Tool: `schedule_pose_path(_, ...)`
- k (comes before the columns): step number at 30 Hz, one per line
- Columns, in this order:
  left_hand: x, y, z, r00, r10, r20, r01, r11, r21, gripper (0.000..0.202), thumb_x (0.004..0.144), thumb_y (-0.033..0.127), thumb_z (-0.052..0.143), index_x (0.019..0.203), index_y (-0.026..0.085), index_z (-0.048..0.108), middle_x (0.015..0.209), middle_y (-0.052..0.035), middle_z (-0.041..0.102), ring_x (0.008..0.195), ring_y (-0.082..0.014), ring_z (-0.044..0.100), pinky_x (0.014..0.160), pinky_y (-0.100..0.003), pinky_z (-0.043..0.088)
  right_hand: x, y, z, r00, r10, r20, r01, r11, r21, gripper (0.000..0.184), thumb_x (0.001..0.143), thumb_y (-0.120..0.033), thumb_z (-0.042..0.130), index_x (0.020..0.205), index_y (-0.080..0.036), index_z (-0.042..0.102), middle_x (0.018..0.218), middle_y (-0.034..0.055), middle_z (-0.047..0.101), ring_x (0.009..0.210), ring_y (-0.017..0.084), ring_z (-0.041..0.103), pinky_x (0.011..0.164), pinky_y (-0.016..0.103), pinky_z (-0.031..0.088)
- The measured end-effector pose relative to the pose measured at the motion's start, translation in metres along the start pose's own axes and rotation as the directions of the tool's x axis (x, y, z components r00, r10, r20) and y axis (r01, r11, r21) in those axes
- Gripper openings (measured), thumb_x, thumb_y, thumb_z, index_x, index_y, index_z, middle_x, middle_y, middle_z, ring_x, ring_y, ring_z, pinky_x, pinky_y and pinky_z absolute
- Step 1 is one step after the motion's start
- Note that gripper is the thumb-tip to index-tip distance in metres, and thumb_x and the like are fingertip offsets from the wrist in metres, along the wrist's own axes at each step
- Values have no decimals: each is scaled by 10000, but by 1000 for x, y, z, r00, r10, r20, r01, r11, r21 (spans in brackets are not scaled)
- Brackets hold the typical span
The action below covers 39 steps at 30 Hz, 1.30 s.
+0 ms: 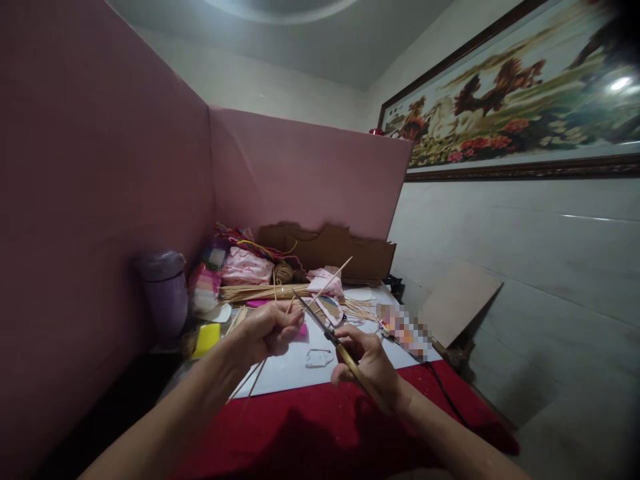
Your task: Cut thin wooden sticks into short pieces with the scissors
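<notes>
On my far left a lilac bin (163, 293) stands by the pink partition (105, 167), and nearer to me a yellow block (206, 340) sits just beyond my left forearm. That forearm slants up from the lower left, the wrist nearly in line with it. My left hand (275, 328) is curled closed, thumb against the bent forefinger, grasping a few thin sticks (336, 275). They cross at my grip: one slants up to the right beyond my fingertips, others rise more steeply, and ends poke out below my fist, over the white sheet (287, 380). Behind that hand lies a bundle of sticks (250, 293), with a ball of twine (283, 272) just past it.

Between my hands, the scissors (345, 355) point up and to the left, their dark blades right beside my left fingertips and the sticks; I cannot tell how far apart the blades are. My right hand (367, 363) is wrapped around the gold-coloured handles, forefinger bent up near the pivot, thumb lower on the near side. My right forearm comes in from the lower right, above the red cloth (300, 427). Farther right, a black cable (445, 388) trails over that cloth.
</notes>
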<state>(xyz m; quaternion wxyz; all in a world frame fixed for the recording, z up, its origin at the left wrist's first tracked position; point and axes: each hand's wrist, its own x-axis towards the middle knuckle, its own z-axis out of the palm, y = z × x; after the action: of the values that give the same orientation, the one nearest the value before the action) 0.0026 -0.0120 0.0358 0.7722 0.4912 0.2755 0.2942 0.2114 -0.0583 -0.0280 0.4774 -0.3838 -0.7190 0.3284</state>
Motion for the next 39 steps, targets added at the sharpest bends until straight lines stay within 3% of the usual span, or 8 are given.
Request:
schedule_pose_path(8, 5, -3, -4, 996, -65, 53, 67, 997, -30, 219, 622, 152, 650, 608, 159, 432, 388, 82, 370, 289, 3, 156, 289, -129, 119, 2, -4, -7, 999, 1, 40, 1, 998, -65, 471, 568, -365, 794, 897, -180, 512, 520, -99, 393, 480, 69, 343, 450, 195, 287)
schedule_pose_path(11, 9, -1, -3, 995, 83, -57, -81, 996, 41, 290, 623, 207, 679, 575, 164, 396, 395, 72, 397, 281, 5, 178, 294, -136, 91, 3, -6, -10, 998, 58, 23, -55, 992, -116, 457, 573, -370, 785, 900, -179, 528, 568, -81, 446, 512, 75, 390, 474, 193, 323)
schedule_pose_path(15, 14, 1, -14, 927, 287, -242, -271, 958, 99, 338, 633, 320, 705, 589, 163, 408, 409, 70, 422, 271, 5, 183, 300, -144, 70, 10, 5, -16, 985, 139, -105, -158, 966, -205, 424, 629, -447, 720, 912, -179, 553, 584, -51, 521, 526, 110, 471, 501, 220, 366)
schedule_pose_path(20, 19, -5, -24, 908, 338, -248, -328, 941, 83, 319, 632, 350, 717, 664, 141, 478, 449, 66, 452, 296, 7, 219, 322, -146, 82, 39, 34, -18, 893, 285, -349, -443, 690, -572, 318, 653, -421, 673, 858, -184, 614, 791, 53, 663, 763, 220, 605, 638, 276, 413)
schedule_pose_path(31, 29, -13, -22, 776, 515, -364, -385, 844, 374, 279, 691, 400, 645, 683, 134, 564, 439, 71, 419, 336, -19, 261, 349, -174, 144, 89, 59, 17, 902, 290, -319, -406, 325, -854, 352, 785, -191, 502, 1132, -153, 548, 994, 133, 649, 894, 253, 611, 718, 317, 400)
schedule_pose_path(34, 26, -12, -20, 682, 647, -341, -353, 699, 621, 271, 740, 386, 594, 631, 139, 560, 465, 53, 438, 378, -40, 324, 386, -188, 221, 88, 40, 18, 937, 189, -293, -335, 256, -907, 243, 769, -190, 556, 999, -149, 624, 985, 148, 632, 907, 274, 584, 725, 333, 399)
schedule_pose_path(36, 24, -11, -19, 615, 747, -250, -293, 512, 808, 269, 788, 351, 538, 618, 144, 562, 490, 36, 467, 415, -57, 372, 425, -198, 267, 84, 23, 18, 966, -19, -256, -240, 292, -926, 155, 822, -227, 523, 878, -149, 645, 911, 138, 629, 851, 254, 576, 712, 334, 401)
schedule_pose_path(39, 22, -9, -22, 515, 857, -36, -165, 140, 976, 251, 831, 279, 481, 637, 151, 577, 546, 6, 534, 497, -89, 463, 513, -216, 334, 78, 1, 20, 855, -490, -171, 37, 387, -921, 208, 885, -268, 458, 863, -168, 639, 866, 106, 624, 858, 214, 556, 786, 336, 402)
